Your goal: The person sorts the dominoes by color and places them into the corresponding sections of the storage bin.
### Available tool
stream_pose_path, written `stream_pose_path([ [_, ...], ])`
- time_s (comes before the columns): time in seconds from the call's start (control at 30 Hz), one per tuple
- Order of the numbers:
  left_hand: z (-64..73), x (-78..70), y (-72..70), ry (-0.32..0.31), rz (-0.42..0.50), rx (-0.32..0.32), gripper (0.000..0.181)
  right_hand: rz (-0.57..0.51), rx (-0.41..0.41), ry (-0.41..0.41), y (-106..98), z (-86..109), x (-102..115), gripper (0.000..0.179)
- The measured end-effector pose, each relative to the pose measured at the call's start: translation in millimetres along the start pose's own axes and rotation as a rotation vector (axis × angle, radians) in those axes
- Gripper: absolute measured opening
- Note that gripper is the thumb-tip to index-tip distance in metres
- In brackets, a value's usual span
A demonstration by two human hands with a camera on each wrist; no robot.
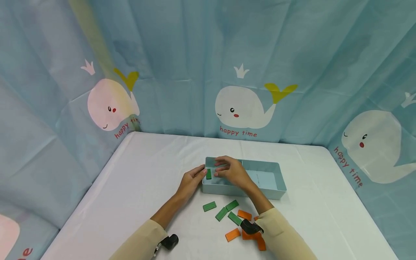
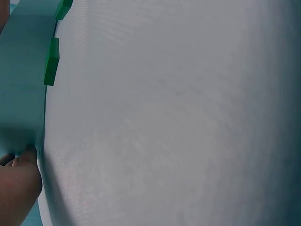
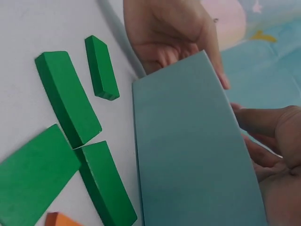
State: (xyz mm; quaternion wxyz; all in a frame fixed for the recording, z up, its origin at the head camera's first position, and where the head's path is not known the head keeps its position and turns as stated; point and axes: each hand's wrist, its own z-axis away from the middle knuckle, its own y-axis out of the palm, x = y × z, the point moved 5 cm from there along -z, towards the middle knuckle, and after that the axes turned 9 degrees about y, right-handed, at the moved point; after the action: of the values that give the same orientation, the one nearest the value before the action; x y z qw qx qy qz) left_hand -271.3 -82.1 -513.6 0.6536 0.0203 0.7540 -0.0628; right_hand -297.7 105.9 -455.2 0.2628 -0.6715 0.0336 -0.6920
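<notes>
A pale blue box (image 1: 242, 191) with two compartments stands on the white table. At its left end my left hand (image 1: 189, 183) holds the box, thumb over the rim and fingers along the outer wall. Over the left compartment hovers my right hand (image 1: 234, 172), its fingers loosely bent with nothing visible between them. Just left of those fingertips a green block (image 1: 208, 174) is inside the box, against the left wall. In the right wrist view the near wall of the box hides the fingertips of the right hand (image 3: 275, 146).
Several green blocks (image 1: 222, 214) lie on the table in front of the box. Several orange blocks (image 1: 232, 235) are nearer to me, partly under the right forearm. The right compartment (image 1: 261, 178) shows its bare floor. A whale-print curtain (image 1: 182, 72) hangs behind the table.
</notes>
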Motion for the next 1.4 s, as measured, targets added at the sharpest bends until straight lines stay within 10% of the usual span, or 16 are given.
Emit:
stream_pose_path([
  [1.07, 1.4, -1.1, -2.0, 0.012, 0.021, -0.004, 0.064, -0.171, 0.042, -0.172, -36, 80.1, -8, 0.046],
  [1.4, 1.0, -0.7, -0.4, 0.019, 0.031, 0.0, 0.063, -0.197, 0.056, -0.098, -46, 100.0, -31, 0.046],
])
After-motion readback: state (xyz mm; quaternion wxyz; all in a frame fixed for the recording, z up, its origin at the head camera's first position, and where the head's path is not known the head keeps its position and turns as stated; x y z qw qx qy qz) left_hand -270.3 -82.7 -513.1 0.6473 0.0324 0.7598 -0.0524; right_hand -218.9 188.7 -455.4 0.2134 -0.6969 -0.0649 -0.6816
